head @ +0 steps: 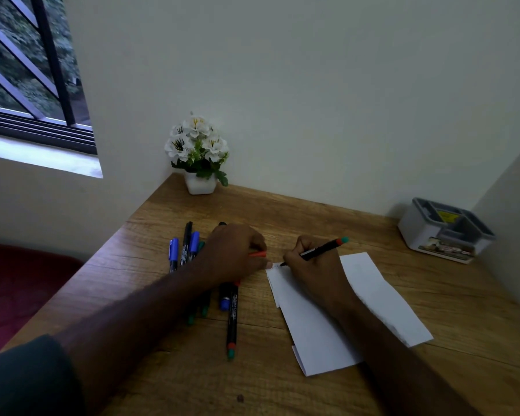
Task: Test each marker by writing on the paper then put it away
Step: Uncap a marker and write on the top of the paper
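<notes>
Folded white paper is pinned at its far corner by the left hand, which pinches an orange cap; a black marker is gripped, tip on paper, by the right hand, beside loose markers.

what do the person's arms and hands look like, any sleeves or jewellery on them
Both hands are bare: no gloves, and no rings or watch that this dim view shows. The left hand is on a forearm bare up to a dark grey-green sleeve, pushed up near the elbow at the picture's lower left. The right hand is on a forearm bare as far as the picture's edge, so no sleeve shows there.
</notes>
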{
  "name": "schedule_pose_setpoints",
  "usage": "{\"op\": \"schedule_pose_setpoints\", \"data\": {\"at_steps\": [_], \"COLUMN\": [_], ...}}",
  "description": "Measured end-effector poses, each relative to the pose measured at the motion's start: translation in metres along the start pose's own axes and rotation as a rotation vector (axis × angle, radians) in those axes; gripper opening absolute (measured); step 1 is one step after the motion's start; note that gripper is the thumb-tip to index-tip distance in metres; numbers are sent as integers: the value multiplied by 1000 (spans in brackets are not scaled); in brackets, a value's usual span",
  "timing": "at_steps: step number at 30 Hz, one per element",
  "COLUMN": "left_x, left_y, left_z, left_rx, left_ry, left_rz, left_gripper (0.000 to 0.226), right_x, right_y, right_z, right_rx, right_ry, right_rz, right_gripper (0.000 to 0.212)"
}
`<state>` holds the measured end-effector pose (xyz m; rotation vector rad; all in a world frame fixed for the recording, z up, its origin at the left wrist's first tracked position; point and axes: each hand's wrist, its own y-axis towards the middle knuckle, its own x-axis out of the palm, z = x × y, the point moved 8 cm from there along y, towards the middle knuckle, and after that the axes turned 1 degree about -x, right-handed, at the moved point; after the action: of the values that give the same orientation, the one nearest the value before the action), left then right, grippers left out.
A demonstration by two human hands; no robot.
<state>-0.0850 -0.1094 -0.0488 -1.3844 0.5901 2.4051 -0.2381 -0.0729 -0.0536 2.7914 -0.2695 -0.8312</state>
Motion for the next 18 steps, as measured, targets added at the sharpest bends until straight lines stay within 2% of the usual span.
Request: {"op": "schedule_pose_setpoints", "data": {"at_steps": [18], "left_x": [-1], "left_y": [0], "left_z": [1], "left_rx": [-4], "left_ry": [0], "left_rz": [-2], "left_gripper": [42], "right_x": [-1], "right_y": [0], "right_z": [0], "right_rx": [-3], "right_ry": [9], "right_rz": [0], "right_gripper": [24]}}
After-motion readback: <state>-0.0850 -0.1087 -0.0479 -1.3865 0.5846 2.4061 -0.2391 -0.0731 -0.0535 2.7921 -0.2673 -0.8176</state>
